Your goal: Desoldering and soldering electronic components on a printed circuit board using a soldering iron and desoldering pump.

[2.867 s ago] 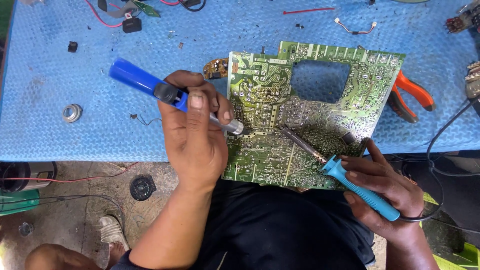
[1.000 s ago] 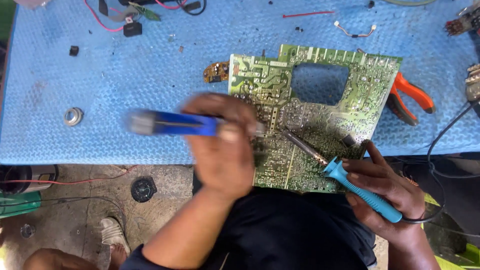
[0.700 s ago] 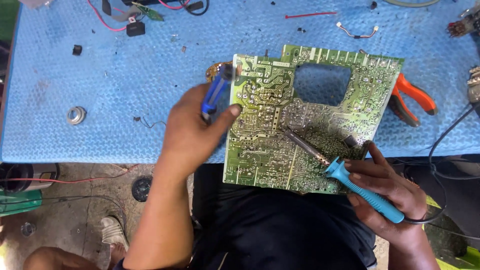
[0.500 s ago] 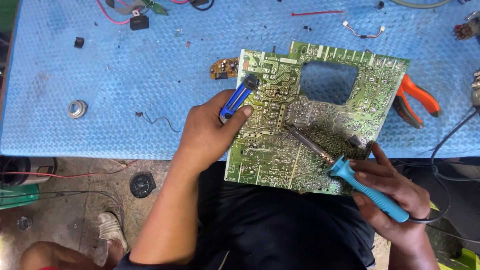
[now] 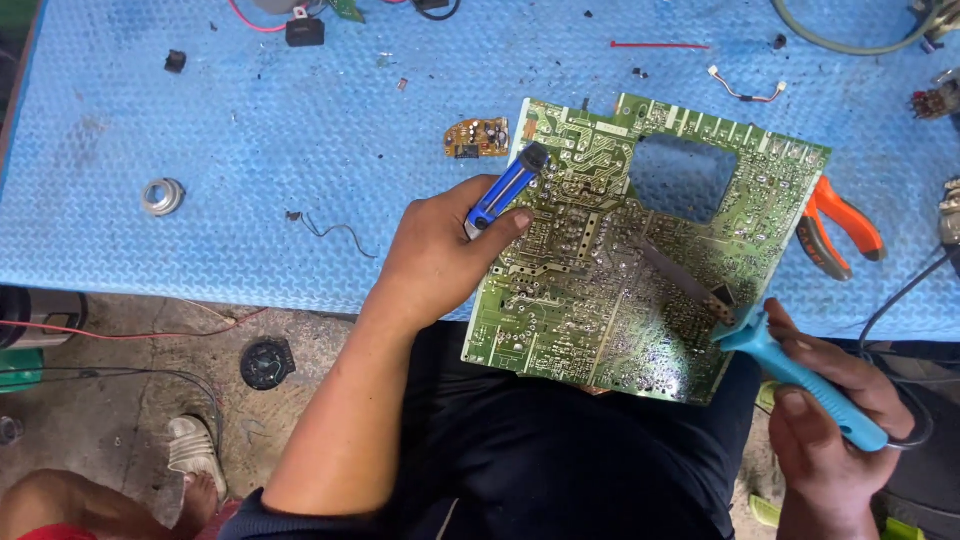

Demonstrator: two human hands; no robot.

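A large green circuit board [image 5: 600, 290] with a rectangular cut-out lies solder side up, half on the blue mat [image 5: 250, 150] and half over my lap. My left hand [image 5: 440, 250] grips the board's left edge and also holds a blue desoldering pump [image 5: 505, 188], which lies against that edge pointing up and right. My right hand [image 5: 835, 430] holds a light-blue soldering iron [image 5: 745, 325] by its handle. The iron's metal tip rests on the middle of the board.
Orange-handled pliers [image 5: 835, 225] lie by the board's right edge. A small orange circuit board [image 5: 477, 138], a metal ring [image 5: 162, 195], bits of wire and small black parts are scattered on the mat. On the floor at lower left are a sandalled foot [image 5: 195, 460] and a black round part [image 5: 267, 363].
My left hand swung the desoldering pump from pointing left, off the board's solder points, to lying along the board's left edge, and now grips that edge. The soldering iron stayed on the board.
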